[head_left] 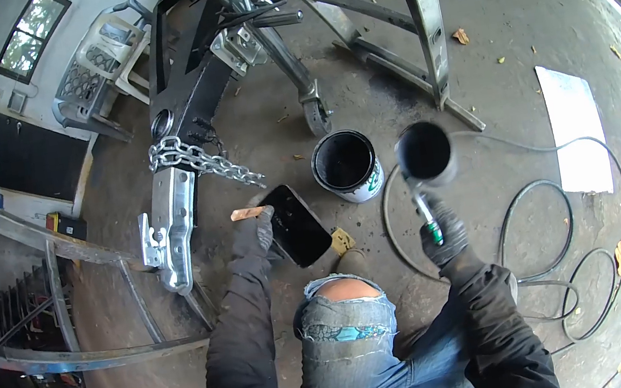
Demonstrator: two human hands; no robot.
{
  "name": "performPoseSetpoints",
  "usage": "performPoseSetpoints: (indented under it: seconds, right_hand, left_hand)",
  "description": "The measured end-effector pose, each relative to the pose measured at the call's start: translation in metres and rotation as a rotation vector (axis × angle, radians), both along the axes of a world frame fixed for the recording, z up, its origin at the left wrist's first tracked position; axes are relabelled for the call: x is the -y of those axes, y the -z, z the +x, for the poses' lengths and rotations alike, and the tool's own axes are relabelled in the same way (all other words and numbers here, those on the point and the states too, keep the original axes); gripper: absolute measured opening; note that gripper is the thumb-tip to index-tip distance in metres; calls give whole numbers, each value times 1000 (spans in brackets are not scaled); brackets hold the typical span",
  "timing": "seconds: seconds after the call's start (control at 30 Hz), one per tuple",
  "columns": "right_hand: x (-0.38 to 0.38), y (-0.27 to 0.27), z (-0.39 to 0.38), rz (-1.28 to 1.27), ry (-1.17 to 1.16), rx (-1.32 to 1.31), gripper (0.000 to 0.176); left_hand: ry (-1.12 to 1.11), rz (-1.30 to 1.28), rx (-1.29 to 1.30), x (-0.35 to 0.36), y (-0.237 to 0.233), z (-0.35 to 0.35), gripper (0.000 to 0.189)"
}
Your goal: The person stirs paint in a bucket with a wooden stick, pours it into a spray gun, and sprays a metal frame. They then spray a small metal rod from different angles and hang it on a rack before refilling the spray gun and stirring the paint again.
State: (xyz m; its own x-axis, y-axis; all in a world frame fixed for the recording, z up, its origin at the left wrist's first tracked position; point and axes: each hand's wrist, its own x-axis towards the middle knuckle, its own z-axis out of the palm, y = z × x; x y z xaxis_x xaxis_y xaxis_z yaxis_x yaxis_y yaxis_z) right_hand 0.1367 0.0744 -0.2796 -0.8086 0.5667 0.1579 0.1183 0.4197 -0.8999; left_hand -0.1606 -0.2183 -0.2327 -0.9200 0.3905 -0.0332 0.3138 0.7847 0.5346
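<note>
My left hand (264,229), in a dark glove, is closed at the edge of a black paint tray (298,228) with a glossy dark inside. A short wooden handle (246,213) sticks out to the left from the same hand. My gloved right hand (446,238) is wrapped round a metal handle with a green part (433,228). The handle runs up to a dark, round cup-like vessel (426,153), slightly blurred. Between the hands, a bit farther off, an open paint can (346,164) coated black inside stands on the floor.
A trailer coupler (175,230) with a chain (201,160) wrapped round its black beam is at left. Metal trestle legs (426,24) and a caster wheel (317,117) stand ahead. A hose (505,233) lies coiled at right near a white sheet (575,126).
</note>
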Motion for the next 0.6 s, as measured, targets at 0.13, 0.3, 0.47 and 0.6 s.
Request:
performPoseSetpoints:
  seconds: [0.13, 0.3, 0.47, 0.6]
  right_hand:
    - [20, -12, 3, -20, -141, 225, 53]
    - [31, 24, 3, 34, -285, 115, 50]
    - [42, 75, -13, -110, -475, 114, 46]
    - [49, 53, -10, -187, -523, 111, 52]
  left_hand:
    - [235, 271, -41, -26, -106, 22, 32]
    - [190, 255, -155, -45, -197, 37, 30]
    - [340, 281, -336, -65, -247, 31, 33]
    - [318, 368, -195, -90, -267, 30, 32]
